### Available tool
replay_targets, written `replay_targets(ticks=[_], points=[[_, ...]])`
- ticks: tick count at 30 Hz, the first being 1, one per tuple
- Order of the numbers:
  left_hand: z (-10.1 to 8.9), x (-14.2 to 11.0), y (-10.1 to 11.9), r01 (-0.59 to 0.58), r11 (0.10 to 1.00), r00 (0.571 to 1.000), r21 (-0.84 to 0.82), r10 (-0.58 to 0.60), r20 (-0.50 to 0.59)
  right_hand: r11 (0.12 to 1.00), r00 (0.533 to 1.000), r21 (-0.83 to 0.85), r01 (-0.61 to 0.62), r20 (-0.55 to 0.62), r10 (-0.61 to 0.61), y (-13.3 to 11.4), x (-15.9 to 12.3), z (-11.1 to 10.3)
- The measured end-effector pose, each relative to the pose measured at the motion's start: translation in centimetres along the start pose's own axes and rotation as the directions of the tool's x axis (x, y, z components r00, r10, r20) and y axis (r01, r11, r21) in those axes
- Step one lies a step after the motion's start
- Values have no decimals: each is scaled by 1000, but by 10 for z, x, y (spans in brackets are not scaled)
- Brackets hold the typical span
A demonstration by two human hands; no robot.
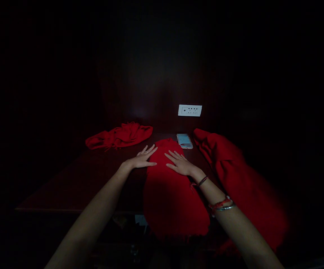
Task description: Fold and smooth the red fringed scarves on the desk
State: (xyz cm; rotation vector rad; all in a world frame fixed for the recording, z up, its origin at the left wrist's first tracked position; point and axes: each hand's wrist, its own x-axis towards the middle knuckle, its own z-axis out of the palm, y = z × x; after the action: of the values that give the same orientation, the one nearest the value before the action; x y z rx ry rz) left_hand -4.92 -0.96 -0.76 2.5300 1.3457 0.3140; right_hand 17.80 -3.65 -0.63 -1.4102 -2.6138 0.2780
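Note:
A red fringed scarf (173,194) lies lengthwise on the dark table, its near end hanging over the front edge. My left hand (143,157) rests at the scarf's left side near its far end, fingers spread. On the scarf's upper right part lies my right hand (180,163), flat with its fingers apart. Neither hand grips the cloth. To the left, a crumpled red fringed cloth (119,135) sits at the back of the table. Another red cloth (232,172) is draped along the right side and hangs down over the front.
A phone (185,141), its screen blurred out, lies behind the scarf. A white wall socket (190,110) is set in the dark back panel. The table's front edge (49,210) shows at left. Deep shadow hides both sides, and items below the table are hard to make out.

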Motion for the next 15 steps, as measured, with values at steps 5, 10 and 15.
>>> replay_targets(ticks=[5, 10, 15], points=[[-8, -4, 14, -55, 998, 996, 13, 56, -65, 996, 990, -7, 84, -110, -85, -8, -8, -9], [-3, -3, 25, -67, 996, 996, 66, 63, 70, 1000, 999, -14, 2, 53, -2, -8, -10, -5], [-1, -2, 22, 35, 998, 973, 60, -48, 227, 993, 977, 19, -116, 182, 111, 6, -11, -4]])
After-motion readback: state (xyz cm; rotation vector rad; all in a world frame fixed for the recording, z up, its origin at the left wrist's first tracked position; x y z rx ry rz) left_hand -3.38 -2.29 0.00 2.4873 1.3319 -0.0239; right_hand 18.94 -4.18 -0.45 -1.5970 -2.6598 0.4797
